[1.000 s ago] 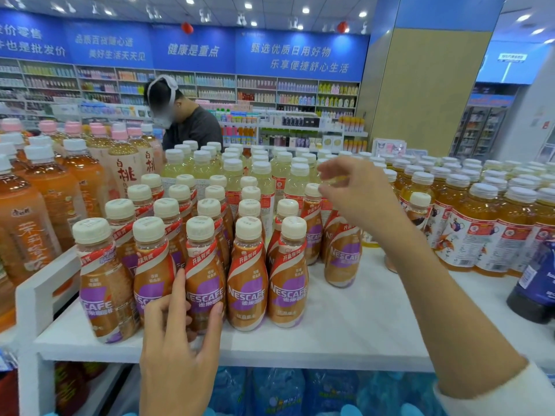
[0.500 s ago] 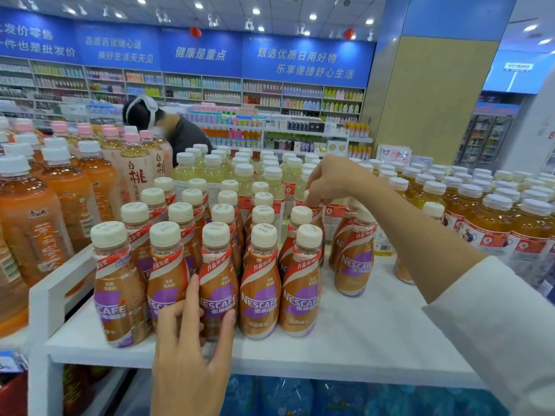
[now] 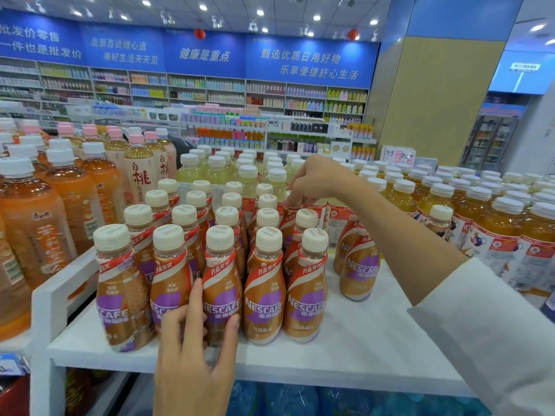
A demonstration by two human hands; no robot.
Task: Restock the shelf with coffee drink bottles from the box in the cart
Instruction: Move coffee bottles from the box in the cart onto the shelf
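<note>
— Where are the coffee bottles (image 3: pixel 264 289)?

— Upright in tight rows on the white shelf (image 3: pixel 375 340), with cream caps and brown-and-purple labels. A leaning pair (image 3: pixel 359 265) stands just right of the block, touching each other.

— And the hands?

— The left hand (image 3: pixel 192 355) curls round a front-row bottle (image 3: pixel 222 280), third from the left, with its thumb on one side and fingers on the other. The right hand (image 3: pixel 315 178), in a white sleeve (image 3: pixel 495 325), reaches over the rows. Its bent fingertips pinch the top of a back-row bottle (image 3: pixel 289 226) (the cap is hidden under them).

— Neighbours?

— Orange tea bottles (image 3: pixel 30 235) stand on the left, pale green bottles (image 3: pixel 246 178) behind and amber bottles (image 3: pixel 495 229) on the right.
</note>
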